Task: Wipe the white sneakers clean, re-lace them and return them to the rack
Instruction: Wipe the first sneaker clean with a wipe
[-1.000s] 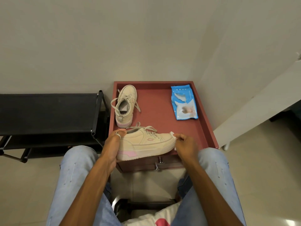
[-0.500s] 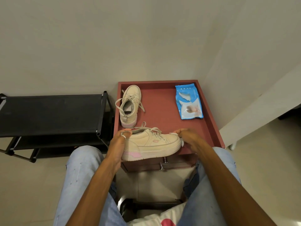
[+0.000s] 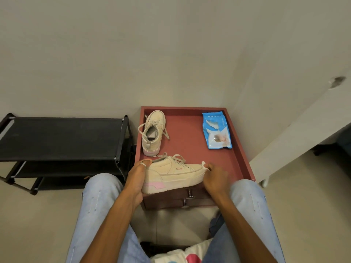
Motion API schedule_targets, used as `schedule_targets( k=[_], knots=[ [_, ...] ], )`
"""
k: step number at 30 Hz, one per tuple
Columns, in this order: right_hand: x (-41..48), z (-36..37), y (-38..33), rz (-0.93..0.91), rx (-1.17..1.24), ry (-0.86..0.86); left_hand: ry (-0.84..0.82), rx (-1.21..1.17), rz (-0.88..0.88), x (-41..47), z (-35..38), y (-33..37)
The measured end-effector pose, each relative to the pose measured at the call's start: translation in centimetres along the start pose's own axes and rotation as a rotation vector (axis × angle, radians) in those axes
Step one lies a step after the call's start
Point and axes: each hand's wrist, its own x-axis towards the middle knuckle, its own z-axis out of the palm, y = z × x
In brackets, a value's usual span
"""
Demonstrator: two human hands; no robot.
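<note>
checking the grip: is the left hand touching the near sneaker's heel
Touching. The head view shows the left hand curled round the heel of the near sneaker, one ringed finger lying over its collar.

- A single view comes from a wide-angle camera worn on the person's head, looking forward and steeply down.
- It sits close above the lap: the jeans-clad legs (image 3: 98,205) and both forearms run up from the bottom edge.
- Just below centre, the left hand (image 3: 137,179) grips the sneaker (image 3: 174,174) at its heel and the right hand (image 3: 216,178) pinches a wipe (image 3: 203,164) at its toe, at the red bench's (image 3: 186,145) near edge.
- The black rack (image 3: 60,137) fills the left side, and the wall (image 3: 133,54) takes the upper half.
</note>
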Motion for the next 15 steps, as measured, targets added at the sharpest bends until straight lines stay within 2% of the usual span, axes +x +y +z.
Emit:
schedule_targets(
  k=[7, 15],
  knots=[
    [-3.7, 1.4, -1.9, -0.129, 0.084, 0.037, -0.013, -0.022, 0.005, -1.6, -0.3, 0.3],
    [-9.0, 3.7, -5.6, -0.427, 0.173, 0.117, -0.077, -0.003, 0.031, -3.5, -0.3, 0.0]
  ],
)
